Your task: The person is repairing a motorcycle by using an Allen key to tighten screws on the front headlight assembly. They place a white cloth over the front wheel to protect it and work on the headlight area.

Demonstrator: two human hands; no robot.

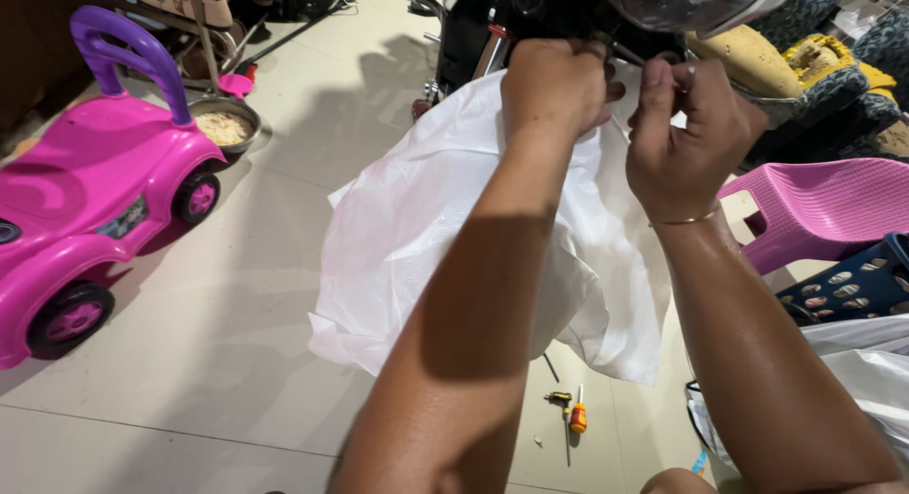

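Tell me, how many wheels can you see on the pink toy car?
2. One wheel sits near the metal bowl; the other wheel is closer to the camera. Wheels on the car's far side are hidden.

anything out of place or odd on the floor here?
Two small hand tools lie loose on the tiled floor under the hanging white sheet, below both hands. A metal bowl sits beside the pink ride-on toy car.

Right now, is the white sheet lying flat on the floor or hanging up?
Hanging. The white sheet is gathered at its top by both hands and drapes down above the tiled floor.
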